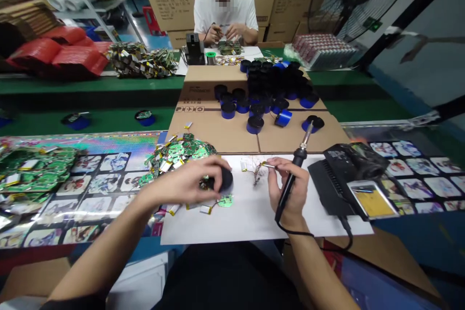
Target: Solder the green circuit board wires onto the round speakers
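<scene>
My left hand (205, 179) is closed around a round black housing (226, 180), tilted on its side above the white sheet (232, 230). Beside it lies a small green circuit board (225, 200), and a heap of boards with small batteries (181, 150) is just behind. In my right hand (289, 189) a soldering iron (292, 179) rests between the fingers, its metal tip pointing up and away. Thumb and forefinger of that hand also pinch a small silvery piece with a yellow end (269, 165), apparently a battery. Thin wires (257, 174) lie by it.
Many blue-and-black round housings (256, 124) stand on a cardboard sheet (203, 128) ahead. A black soldering station (332, 184) with a yellow sponge tray (374, 199) sits right. Stacked boards (36, 167) lie left. Across the green bench (152, 89) a person (225, 14) works.
</scene>
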{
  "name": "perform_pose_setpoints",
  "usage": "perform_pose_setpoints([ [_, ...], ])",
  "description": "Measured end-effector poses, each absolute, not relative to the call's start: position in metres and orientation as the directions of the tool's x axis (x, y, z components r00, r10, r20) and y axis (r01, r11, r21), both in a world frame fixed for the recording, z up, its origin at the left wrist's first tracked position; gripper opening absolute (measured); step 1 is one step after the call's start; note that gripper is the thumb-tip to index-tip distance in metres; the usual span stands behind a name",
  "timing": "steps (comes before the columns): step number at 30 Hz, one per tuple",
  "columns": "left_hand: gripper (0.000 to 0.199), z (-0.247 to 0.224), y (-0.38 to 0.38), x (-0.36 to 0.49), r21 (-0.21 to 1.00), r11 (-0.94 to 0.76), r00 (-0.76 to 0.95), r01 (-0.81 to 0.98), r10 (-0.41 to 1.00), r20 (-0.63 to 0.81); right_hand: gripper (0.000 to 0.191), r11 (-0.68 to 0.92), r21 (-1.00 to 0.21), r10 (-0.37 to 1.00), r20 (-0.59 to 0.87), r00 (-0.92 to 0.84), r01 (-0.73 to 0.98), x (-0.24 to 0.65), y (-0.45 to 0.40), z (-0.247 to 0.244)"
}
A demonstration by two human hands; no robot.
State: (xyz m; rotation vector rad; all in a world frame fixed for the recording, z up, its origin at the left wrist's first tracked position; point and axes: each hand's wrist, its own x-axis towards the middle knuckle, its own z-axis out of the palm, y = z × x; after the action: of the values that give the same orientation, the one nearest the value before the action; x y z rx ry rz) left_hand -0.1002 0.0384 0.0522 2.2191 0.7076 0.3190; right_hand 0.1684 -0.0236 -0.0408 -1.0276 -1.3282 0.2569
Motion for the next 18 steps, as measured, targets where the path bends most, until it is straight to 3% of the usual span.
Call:
perform_pose_setpoints([
  [3, 0.010, 0.021, -0.003, -0.083, 0.728, -0.588, 0.872, 0.353, 0.488, -0.029, 0.034, 0.546, -0.755, 0.692, 0.651, 0.313, 0.363, 0.174, -0.022, -0.036],
  [8, 0.005, -0.010, -0.018, -0.058, 0.644, -0.646, 0.763, 0.410, 0.630, 0.146, 0.034, 0.605, -0.738, 0.640, 0.674, 0.368, 0.299, 0.165, -0.018, -0.021],
  [14, 0.038, -0.005, 0.004, -0.034, 0.727, -0.495, 0.440, 0.475, 0.849, 0.291, 0.035, 0.626, -0.720, 0.605, 0.691, 0.396, 0.300, 0.151, -0.018, -0.009],
  [18, 0.011, -0.006, 0.021, -0.026, 0.666, -0.511, 0.465, 0.543, 0.844, 0.269, 0.032, 0.641, -0.702, 0.581, 0.709, 0.401, 0.311, 0.152, -0.016, -0.007],
])
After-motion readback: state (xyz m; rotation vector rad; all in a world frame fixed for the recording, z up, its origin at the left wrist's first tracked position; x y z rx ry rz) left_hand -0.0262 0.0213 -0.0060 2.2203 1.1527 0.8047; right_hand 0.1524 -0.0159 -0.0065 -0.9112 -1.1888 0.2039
